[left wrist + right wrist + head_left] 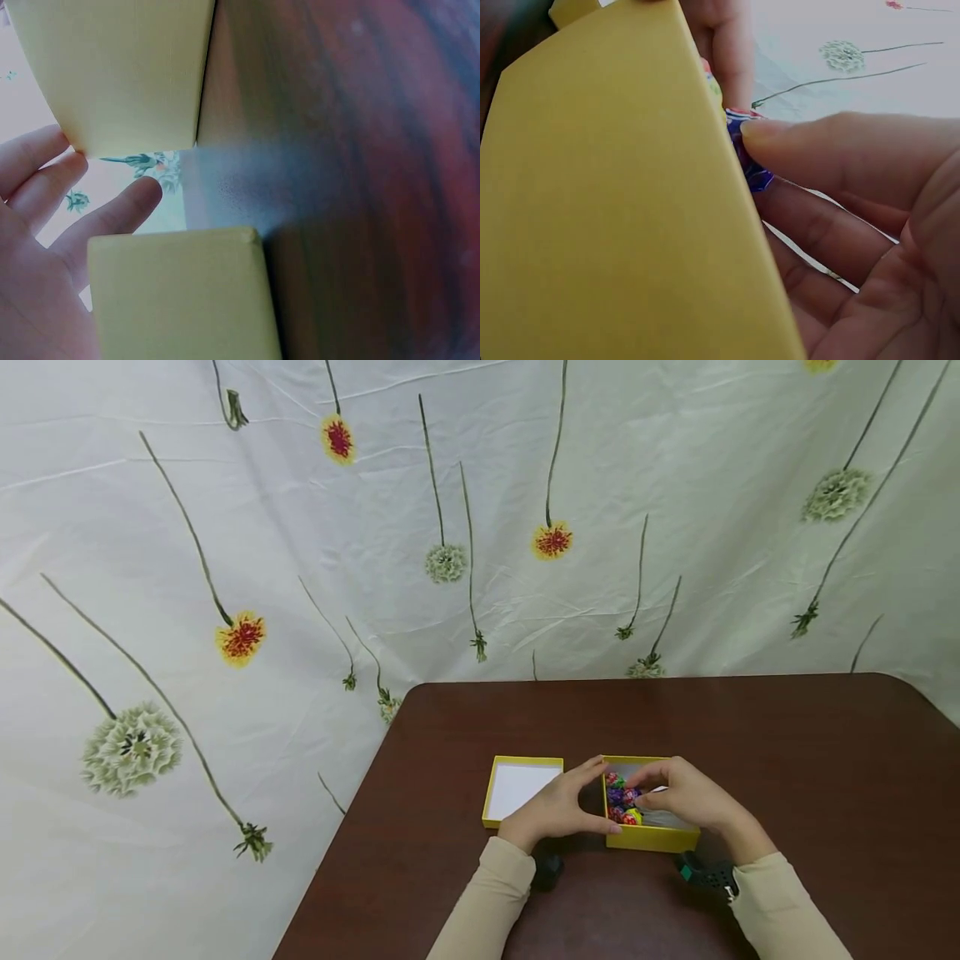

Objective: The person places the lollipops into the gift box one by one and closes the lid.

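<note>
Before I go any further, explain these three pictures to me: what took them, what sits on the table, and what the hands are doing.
No machine here: a person works with two bare hands. The wide picture comes from a camera on the head, looking down at a brown table. The other two come from cameras strapped to each wrist, so they show blurry close-ups. On the table sit a yellow box filled with colourful wrapped candies and, beside it, an empty yellow lid. The left hand rests against the box's left wall, fingers relaxed. The right hand reaches into the box, its thumb and fingers pinching a blue-wrapped candy.
</note>
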A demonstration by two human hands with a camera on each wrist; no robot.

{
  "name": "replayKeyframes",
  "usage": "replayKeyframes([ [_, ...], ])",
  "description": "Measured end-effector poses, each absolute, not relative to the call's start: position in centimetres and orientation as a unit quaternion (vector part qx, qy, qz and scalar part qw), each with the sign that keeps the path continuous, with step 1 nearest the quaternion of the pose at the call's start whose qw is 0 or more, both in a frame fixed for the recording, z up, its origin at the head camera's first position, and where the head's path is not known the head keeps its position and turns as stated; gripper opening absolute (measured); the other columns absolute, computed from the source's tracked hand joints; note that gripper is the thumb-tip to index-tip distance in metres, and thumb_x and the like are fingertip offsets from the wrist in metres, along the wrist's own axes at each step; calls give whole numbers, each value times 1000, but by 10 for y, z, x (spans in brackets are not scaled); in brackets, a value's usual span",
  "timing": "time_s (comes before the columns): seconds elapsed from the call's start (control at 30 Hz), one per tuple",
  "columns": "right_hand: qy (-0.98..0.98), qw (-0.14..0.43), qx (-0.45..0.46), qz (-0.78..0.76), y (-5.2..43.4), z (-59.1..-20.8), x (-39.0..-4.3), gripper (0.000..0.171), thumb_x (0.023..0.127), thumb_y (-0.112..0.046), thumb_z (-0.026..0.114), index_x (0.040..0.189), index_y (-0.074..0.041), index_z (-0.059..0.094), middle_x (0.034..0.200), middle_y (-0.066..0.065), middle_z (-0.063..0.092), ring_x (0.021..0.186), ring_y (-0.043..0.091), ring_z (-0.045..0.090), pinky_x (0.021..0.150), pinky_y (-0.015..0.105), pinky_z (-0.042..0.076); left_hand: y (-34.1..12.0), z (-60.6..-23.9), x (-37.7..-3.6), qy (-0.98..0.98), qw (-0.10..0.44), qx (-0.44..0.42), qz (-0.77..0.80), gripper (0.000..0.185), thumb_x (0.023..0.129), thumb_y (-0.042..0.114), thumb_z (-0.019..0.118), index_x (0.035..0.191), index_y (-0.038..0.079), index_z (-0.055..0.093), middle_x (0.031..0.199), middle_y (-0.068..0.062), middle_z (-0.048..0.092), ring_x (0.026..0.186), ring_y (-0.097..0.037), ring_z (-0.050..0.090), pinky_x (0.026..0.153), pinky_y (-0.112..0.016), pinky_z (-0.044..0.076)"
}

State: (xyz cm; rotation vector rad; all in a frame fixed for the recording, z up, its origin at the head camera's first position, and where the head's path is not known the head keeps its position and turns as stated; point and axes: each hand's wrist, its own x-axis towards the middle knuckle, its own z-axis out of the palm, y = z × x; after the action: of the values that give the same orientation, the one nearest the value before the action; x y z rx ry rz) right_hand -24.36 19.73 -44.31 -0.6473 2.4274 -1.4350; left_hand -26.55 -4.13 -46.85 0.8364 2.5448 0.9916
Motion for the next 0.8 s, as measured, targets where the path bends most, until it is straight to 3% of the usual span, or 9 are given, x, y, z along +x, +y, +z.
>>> replayKeyframes([
  [0.4,859,107,-212,-453,191,-446,-243,22,90,-2,69,111,2,72,106,12,71,89,19,61,72,28,55,-42,-468,-264,881,140,290,347,91,83,49,79,158,29,32,168,7,22,153,-23,26,120,-51,31],
  [0.8,882,80,-214,-413,189,-441,-240,22,87,1,72,109,4,71,98,8,72,84,16,63,70,31,56,-41,-469,-265,882,140,292,343,91,83,49,79,158,28,32,166,13,21,153,-22,27,121,-51,31],
])
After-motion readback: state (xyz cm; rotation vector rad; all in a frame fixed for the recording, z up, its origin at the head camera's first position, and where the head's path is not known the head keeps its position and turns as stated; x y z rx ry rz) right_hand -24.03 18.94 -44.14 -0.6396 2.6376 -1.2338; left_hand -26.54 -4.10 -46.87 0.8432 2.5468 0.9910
